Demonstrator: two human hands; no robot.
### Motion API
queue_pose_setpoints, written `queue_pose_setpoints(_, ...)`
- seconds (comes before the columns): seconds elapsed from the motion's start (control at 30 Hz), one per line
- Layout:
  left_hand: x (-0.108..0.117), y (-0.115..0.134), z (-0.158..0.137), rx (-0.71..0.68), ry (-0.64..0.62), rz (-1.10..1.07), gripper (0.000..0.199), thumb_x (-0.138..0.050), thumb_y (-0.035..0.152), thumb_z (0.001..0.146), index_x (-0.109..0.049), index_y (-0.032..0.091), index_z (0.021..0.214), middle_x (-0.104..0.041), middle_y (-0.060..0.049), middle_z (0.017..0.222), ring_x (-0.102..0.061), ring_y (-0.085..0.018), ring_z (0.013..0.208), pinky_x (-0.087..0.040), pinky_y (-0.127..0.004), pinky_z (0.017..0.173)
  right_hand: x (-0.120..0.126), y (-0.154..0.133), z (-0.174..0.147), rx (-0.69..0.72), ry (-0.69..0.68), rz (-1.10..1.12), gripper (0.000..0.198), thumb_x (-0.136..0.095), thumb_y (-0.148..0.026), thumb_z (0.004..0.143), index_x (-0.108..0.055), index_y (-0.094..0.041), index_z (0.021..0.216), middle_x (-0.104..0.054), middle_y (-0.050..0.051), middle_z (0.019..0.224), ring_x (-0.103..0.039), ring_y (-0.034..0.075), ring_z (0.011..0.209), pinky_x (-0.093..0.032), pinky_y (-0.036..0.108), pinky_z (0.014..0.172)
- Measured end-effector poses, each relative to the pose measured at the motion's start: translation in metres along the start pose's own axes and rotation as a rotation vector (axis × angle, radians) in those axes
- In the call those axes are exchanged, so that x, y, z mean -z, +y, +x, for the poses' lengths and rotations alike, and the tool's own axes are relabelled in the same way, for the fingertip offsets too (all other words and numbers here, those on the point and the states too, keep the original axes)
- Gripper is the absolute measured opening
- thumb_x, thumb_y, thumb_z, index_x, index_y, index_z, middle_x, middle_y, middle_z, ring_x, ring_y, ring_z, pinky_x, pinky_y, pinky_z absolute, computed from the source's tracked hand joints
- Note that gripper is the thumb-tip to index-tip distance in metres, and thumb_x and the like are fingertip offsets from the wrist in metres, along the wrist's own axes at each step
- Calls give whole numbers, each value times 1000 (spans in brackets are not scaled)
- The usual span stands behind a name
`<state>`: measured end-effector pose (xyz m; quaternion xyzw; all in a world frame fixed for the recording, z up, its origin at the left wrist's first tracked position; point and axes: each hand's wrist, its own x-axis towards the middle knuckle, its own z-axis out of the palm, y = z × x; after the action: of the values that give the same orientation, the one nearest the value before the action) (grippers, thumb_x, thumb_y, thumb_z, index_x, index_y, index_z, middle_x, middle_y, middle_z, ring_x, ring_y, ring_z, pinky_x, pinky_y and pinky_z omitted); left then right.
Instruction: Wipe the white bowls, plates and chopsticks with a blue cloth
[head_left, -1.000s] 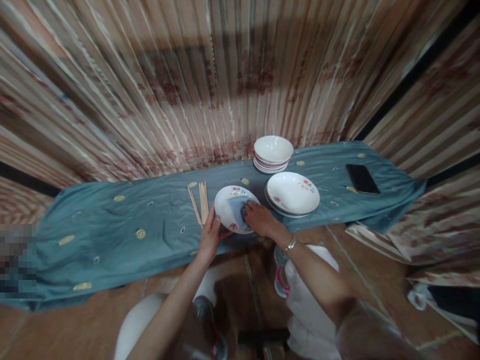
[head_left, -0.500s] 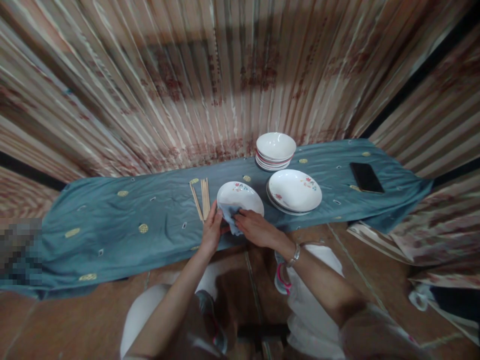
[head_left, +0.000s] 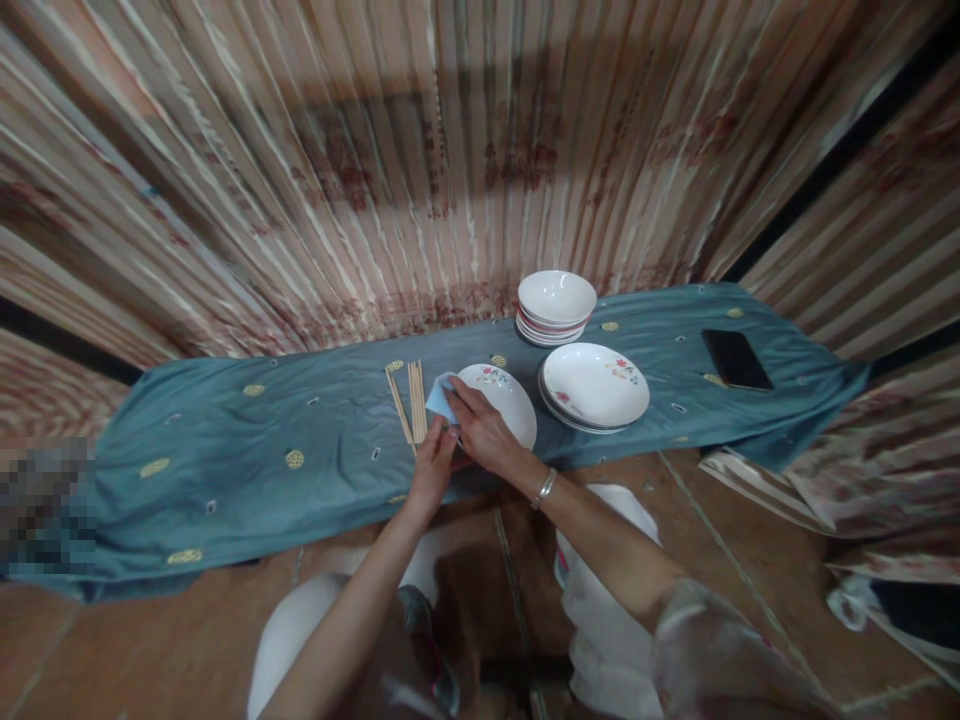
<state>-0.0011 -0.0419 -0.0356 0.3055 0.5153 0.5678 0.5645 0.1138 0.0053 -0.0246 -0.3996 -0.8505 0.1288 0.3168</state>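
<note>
A white plate with a small flower pattern (head_left: pixel 511 408) is tilted slightly at the front edge of the cloth-covered table. My left hand (head_left: pixel 435 460) grips its near left rim, thumb on top and fingers underneath. My right hand (head_left: pixel 484 428) presses a light blue cloth (head_left: pixel 441 398) over the plate's left rim, with its fingers closed on the cloth. The cloth hides that part of the rim. Just left of the plate lie several wooden chopsticks (head_left: pixel 416 402), beyond my left hand.
A stack of flowered plates (head_left: pixel 596 385) stands to the right. Behind it is a stack of white bowls (head_left: pixel 556 297). A black phone-like slab (head_left: pixel 736 360) lies farther right on the blue-green tablecloth (head_left: pixel 247 430). A patterned curtain (head_left: pixel 465 180) hangs directly behind the table.
My right hand has moved the cloth from the plate's near inside up and left to its left rim. My left hand keeps its hold. The view has shifted slightly.
</note>
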Motion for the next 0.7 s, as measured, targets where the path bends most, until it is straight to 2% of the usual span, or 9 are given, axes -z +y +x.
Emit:
queue_pose_setpoints(0.1, 1, 1, -1, 17, 4, -24, 58, -73, 26, 74, -58, 25, 130, -69, -4, 104, -66, -21, 91, -61, -34, 71, -1, 5, 12, 12, -12, -94, 54, -40, -7, 86, -43, -8, 140, -42, 18, 146, -39, 29, 134, -33, 49, 112)
queue_pose_setpoints(0.23, 2, 3, -4, 13, -43, -25, 65, -73, 27, 73, -53, 26, 135, -70, -2, 92, -66, -18, 80, -61, -36, 73, 2, 14, 28, -38, -16, -240, 46, -38, -6, 88, -49, -3, 133, -50, 19, 139, -47, 29, 124, -35, 43, 109)
queue_pose_setpoints(0.4, 2, 6, -6, 32, -53, -31, 74, -77, 28, 69, -51, 23, 137, -69, 0, 78, -65, -17, 71, -61, -37, 70, 11, 30, 40, -141, -39, -354, 28, -39, -11, 92, -60, -8, 109, -63, 18, 114, -55, 27, 103, -40, 38, 99)
queue_pose_setpoints(0.53, 4, 8, -6, 39, -35, -46, 78, -80, 31, 66, -51, 21, 137, -69, 0, 77, -65, -17, 68, -61, -38, 66, 14, 46, 38, -217, -71, -448, 20, -43, -15, 92, -60, -10, 100, -66, 17, 101, -58, 26, 96, -38, 38, 97)
queue_pose_setpoints(0.7, 9, 10, -5, 43, -8, -49, 82, -82, 33, 63, -50, 22, 138, -70, 0, 78, -66, -17, 68, -62, -38, 65, 16, 59, 30, -325, -118, -533, 20, -43, -20, 93, -59, -10, 100, -67, 16, 98, -60, 26, 95, -40, 35, 92)
